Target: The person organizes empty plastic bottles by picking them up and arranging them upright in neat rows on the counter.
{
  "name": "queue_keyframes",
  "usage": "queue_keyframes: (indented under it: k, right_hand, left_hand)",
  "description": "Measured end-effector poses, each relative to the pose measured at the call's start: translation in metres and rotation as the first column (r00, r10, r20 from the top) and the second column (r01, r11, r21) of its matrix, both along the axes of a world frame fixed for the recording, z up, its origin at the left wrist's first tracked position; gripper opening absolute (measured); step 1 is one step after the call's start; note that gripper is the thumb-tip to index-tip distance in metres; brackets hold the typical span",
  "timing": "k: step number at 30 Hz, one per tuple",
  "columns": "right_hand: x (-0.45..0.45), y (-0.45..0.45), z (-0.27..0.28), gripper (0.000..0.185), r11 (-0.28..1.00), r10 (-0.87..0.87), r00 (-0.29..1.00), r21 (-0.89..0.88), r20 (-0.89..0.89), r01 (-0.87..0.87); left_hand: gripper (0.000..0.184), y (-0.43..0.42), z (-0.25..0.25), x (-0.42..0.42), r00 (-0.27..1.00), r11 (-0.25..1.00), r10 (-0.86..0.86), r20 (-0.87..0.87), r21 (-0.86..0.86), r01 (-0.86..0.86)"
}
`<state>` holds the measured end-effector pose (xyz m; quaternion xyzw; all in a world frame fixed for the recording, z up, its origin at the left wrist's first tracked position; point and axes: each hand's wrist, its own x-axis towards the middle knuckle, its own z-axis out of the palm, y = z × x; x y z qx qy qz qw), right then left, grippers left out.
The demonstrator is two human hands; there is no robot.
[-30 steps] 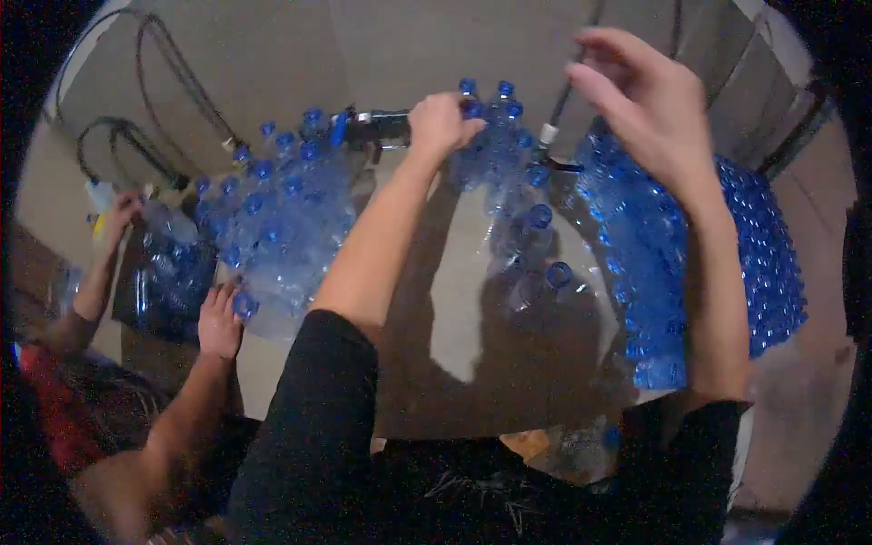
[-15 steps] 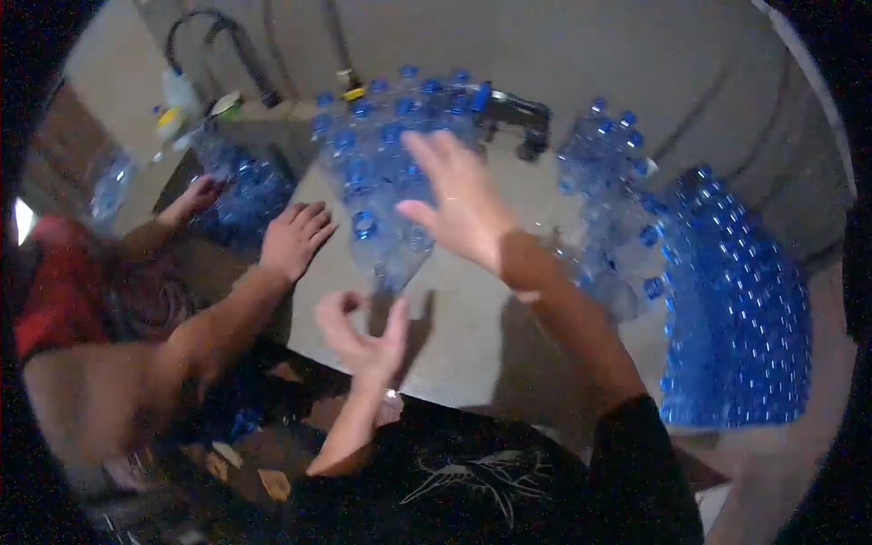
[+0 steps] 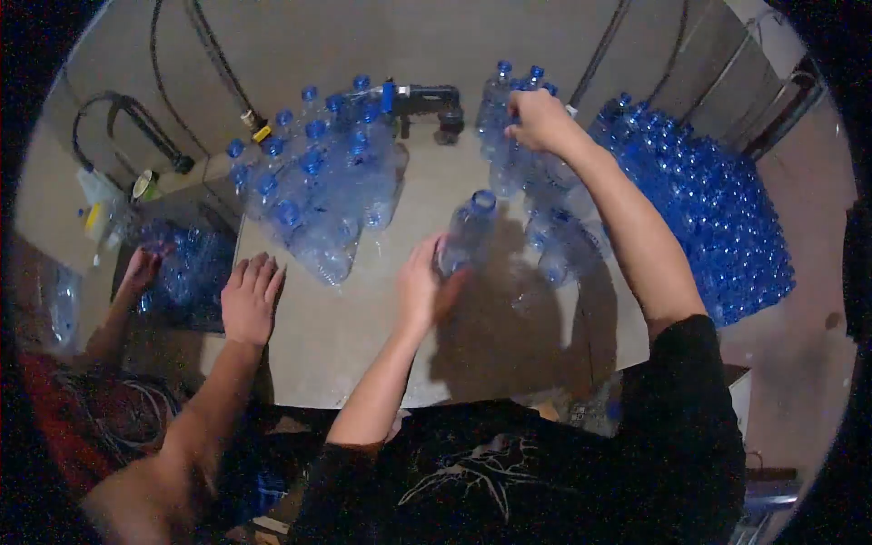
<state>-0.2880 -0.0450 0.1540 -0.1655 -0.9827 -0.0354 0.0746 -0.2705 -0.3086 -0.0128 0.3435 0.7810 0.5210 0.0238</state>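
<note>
Clear plastic bottle (image 3: 470, 234) is over the counter (image 3: 327, 336), neck toward one o'clock; left hand (image 3: 421, 286) grasps it. Right hand (image 3: 543, 123) is at one o'clock from it, fingers bent near standing bottles (image 3: 495, 98); cannot tell whether gripping. Ten o'clock: clustered blue-necked bottles (image 3: 313, 163). Three: massed blue bottles (image 3: 699, 195). Eight: co-worker's hand (image 3: 249, 300), flat on counter.

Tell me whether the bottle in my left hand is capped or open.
Open, it seems: the bottle in the left hand shows a blue rim around a darker centre, no cap.
</note>
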Motion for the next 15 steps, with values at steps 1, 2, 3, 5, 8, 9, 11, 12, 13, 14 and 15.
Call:
queue_keyframes:
  k: [1, 2, 3, 5, 8, 9, 11, 12, 13, 14, 15]
  right_hand:
    - [-0.005, 0.007, -0.001, 0.036, 0.999, -0.030, 0.999, 0.023, 0.034, 0.030]
    - [-0.009, 0.011, -0.003, 0.037, 0.997, -0.061, 0.996, 0.046, 0.070, 0.058]
    - [-0.010, 0.015, -0.005, 0.039, 0.994, -0.091, 0.990, 0.068, 0.104, 0.084]
    - [0.008, 0.003, 0.017, 0.043, 0.992, -0.121, 0.991, 0.034, -0.054, 0.123]
    - [0.064, -0.017, 0.049, 0.044, 0.997, -0.071, 0.880, -0.039, -0.469, 0.059]
    - [0.089, -0.029, 0.056, 0.043, 0.993, -0.094, 0.820, -0.107, -0.565, 0.041]
    - [0.125, -0.059, 0.050, 0.037, 0.960, -0.180, 0.706, -0.277, -0.685, -0.025]
    - [0.135, -0.077, 0.040, 0.033, 0.921, -0.249, 0.670, -0.386, -0.700, -0.061]
    - [0.142, -0.099, 0.028, 0.028, 0.825, -0.295, 0.712, -0.545, -0.638, -0.146]
    - [0.133, -0.111, 0.015, 0.026, 0.803, -0.252, 0.748, -0.565, -0.613, -0.192]
    - [0.124, -0.122, 0.003, 0.024, 0.775, -0.209, 0.782, -0.587, -0.588, -0.234]
  left_hand:
    - [0.056, 0.021, 0.006, -0.003, 0.998, 0.998, -0.002, 0.060, -0.055, 0.006]
    - [0.056, 0.040, 0.004, -0.006, 0.995, 0.998, -0.045, 0.086, -0.031, 0.048]
    - [0.056, 0.060, -0.003, -0.010, 0.990, 0.996, -0.086, 0.112, -0.009, 0.087]
    - [0.057, 0.097, -0.014, -0.018, 0.995, 0.993, -0.101, 0.024, 0.066, 0.100]
    - [0.059, 0.136, -0.015, -0.024, 0.978, 0.981, -0.051, -0.200, 0.175, 0.087]
    - [0.059, 0.144, -0.013, -0.027, 0.977, 0.979, -0.063, -0.206, 0.178, 0.101]
    - [0.054, 0.147, -0.011, -0.031, 0.976, 0.974, -0.001, -0.217, 0.221, 0.050]
    - [0.050, 0.148, -0.013, -0.026, 0.974, 0.966, 0.065, -0.219, 0.257, -0.007]
    - [0.046, 0.143, -0.014, -0.029, 0.966, 0.953, 0.129, -0.226, 0.297, -0.058]
    - [0.041, 0.125, -0.014, -0.034, 0.971, 0.953, 0.168, -0.172, 0.281, -0.115]
    - [0.035, 0.102, -0.016, -0.030, 0.973, 0.949, 0.200, -0.119, 0.271, -0.162]
